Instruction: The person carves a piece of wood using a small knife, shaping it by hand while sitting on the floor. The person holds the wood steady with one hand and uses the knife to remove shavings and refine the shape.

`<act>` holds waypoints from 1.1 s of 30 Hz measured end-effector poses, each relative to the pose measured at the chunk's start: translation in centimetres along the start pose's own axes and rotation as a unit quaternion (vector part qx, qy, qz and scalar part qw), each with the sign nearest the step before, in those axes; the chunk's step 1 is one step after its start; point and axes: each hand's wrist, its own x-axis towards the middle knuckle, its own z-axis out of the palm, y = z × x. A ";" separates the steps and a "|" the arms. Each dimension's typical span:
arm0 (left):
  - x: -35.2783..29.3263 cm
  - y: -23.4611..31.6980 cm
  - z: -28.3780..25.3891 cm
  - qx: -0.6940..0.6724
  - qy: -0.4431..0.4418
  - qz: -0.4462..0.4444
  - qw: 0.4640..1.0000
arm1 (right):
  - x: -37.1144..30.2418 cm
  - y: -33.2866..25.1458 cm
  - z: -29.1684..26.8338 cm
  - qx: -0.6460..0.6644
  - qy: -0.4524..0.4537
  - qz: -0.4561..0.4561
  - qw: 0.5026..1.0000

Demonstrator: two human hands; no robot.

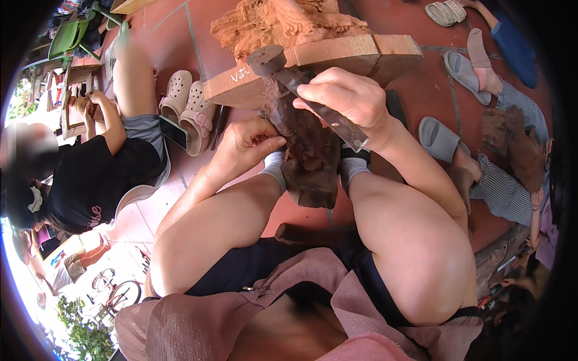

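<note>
While the dark wood carving (pixel 310 159) stands wedged between the seated person's socked feet on the red tiled floor (pixel 421 90), the right hand (pixel 352 99) wraps its grip tight around a dark mallet (pixel 301 81), head raised just above the carving. The left hand (pixel 247 144) pinches something slim against the carving's left edge; what it is I cannot tell. Just beyond sits a pale carved block (pixel 313 54); beige clogs (pixel 186 102) lie left.

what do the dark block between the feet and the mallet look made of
Dark carving block: apparently dark brown wood, unfinished, with rough chiselled facets. Mallet in the right hand: seemingly dark, worn wood with a rounded head; a metal part cannot be ruled out.
</note>
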 end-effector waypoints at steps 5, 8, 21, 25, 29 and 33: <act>0.5 0.2 0.2 0.001 -0.002 0.000 1.000 | 0.3 0.8 0.4 -0.051 -0.025 -0.033 0.998; 0.5 -0.1 0.2 -0.004 0.002 0.003 1.000 | -0.6 0.8 0.9 -0.033 -0.074 -0.019 0.997; 2.1 -1.5 -2.2 0.113 -0.110 0.101 0.982 | 2.1 0.2 0.2 -0.100 -0.109 -0.043 0.988; 2.3 1.4 -4.8 0.191 -0.065 0.149 0.968 | 2.2 -0.2 0.2 -0.114 -0.092 -0.065 0.987; 2.5 2.2 -4.9 0.256 -0.074 0.066 0.962 | 0.1 -0.3 0.7 -0.107 -0.114 -0.045 0.987; 7.5 -1.1 -1.7 0.325 -0.106 0.001 0.940 | 0.3 0.0 -0.3 -0.103 -0.114 -0.053 0.987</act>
